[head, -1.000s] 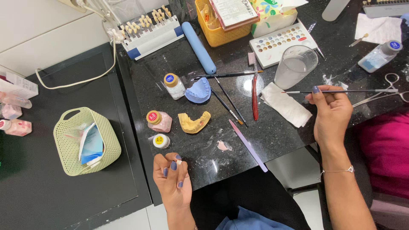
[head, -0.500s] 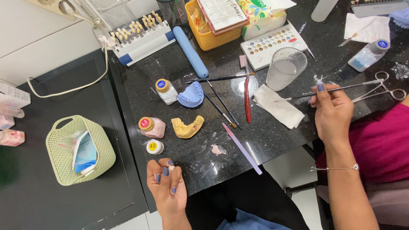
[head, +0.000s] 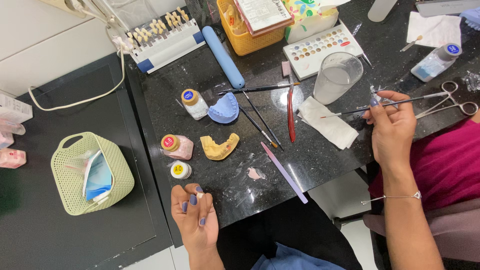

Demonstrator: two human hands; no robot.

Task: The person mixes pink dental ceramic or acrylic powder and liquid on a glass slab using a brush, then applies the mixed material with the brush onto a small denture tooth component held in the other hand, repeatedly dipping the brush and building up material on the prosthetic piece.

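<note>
Left hand pinches a tiny tooth, right hand grips the brush over the napkin — looks like painting, needing a steady touch.

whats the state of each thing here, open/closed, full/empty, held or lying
left hand: pinching a small pale piece
right hand: holding a thin brush level
thin brush: held, tip over the white tissue
plastic cup: upright, partly filled with cloudy liquid
yellow dental cast: lying free on the counter
three small jars: capped
green basket: upright, packets inside
clamp scissors: lying on the counter
</note>
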